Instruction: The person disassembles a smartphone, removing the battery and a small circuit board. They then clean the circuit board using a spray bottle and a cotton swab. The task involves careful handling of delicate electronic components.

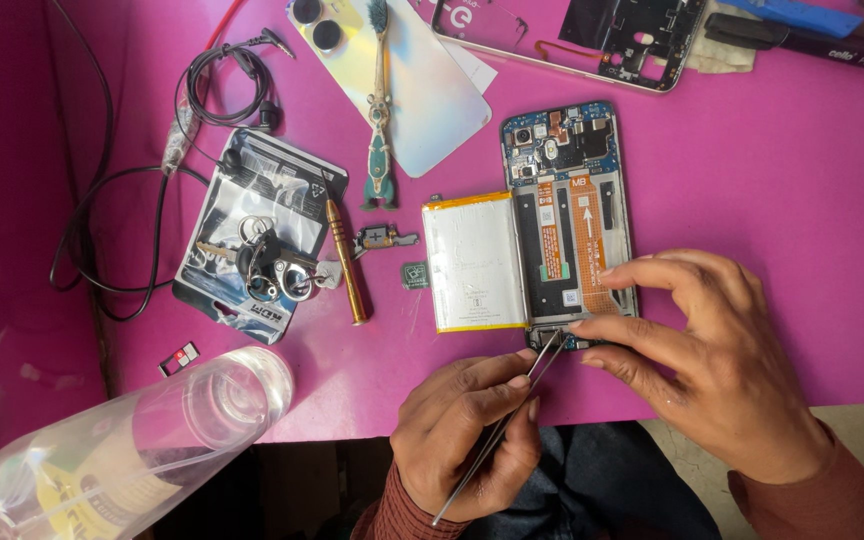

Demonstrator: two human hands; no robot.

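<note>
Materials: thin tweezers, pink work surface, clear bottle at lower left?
Thin tweezers in the left hand: bare metal, by the grey sheen. Pink work surface: looks like matte plastic or rubber sheet, uncertain. Clear bottle: transparent plastic, probably.

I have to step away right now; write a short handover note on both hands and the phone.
Left hand: holds tweezers, tips at the bottom edge of the opened phone.
Right hand: fingertips steady the phone's lower right corner.
Done: back cover is off and lies above; battery is lifted out to the phone's left side.
Left: the work at the bottom edge; phone still open, screwdriver beside it.
</note>
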